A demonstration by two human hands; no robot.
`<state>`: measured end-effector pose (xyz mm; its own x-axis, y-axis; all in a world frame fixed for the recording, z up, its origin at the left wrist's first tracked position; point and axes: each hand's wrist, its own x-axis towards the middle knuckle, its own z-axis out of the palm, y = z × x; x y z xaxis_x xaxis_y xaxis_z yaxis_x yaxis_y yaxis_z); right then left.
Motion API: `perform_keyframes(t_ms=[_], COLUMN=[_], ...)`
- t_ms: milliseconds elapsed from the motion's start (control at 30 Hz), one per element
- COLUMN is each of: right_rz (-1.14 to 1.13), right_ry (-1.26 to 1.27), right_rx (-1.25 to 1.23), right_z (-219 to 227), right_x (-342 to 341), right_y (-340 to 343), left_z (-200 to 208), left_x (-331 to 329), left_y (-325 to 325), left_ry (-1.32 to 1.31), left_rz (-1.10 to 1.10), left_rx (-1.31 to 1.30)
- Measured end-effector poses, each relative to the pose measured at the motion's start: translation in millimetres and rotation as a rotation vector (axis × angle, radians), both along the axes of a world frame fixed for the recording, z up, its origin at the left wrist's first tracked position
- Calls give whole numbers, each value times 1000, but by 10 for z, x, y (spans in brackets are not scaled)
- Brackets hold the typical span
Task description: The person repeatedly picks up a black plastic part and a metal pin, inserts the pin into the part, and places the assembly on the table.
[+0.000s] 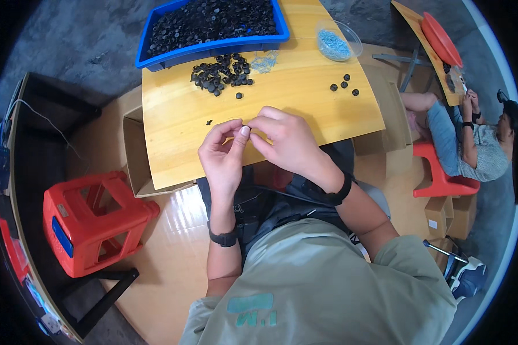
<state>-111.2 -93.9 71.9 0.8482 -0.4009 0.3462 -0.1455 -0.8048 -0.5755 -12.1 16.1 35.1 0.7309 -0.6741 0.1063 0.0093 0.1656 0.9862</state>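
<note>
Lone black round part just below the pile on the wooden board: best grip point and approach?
Judging from one view: pinch the lone black part across its round rim, coming straight down from above. It appears to lie flat on the board, apart from the pile, with bare wood around it, so fingers fit either side. Both hands are busy with another small piece.

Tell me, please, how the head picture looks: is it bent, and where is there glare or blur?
Head view: strong fisheye bending, so the edges of the wooden board curve and the corners are black; a bright glare lies on the glossy floor below the board; light is soft, with weak shadows under the left hand and right hand; the small black part between them is too tiny to resolve.
</note>
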Motion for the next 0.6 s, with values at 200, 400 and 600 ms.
perform_keyframes(t_ms=[200,400,600], right_rz=[67,-32,-39], right_ry=[71,178,322], right_rx=[-28,256,-51], right_z=[4,30,-268], right_x=[40,420,756], right_y=[-104,-593,-573], left_z=[-156,-238,-242], left_x=[-9,116,147], left_y=[-66,-47,2], left_ry=[248,573,725], left_rz=[-4,27,-68], left_rx=[-130,-281,-347])
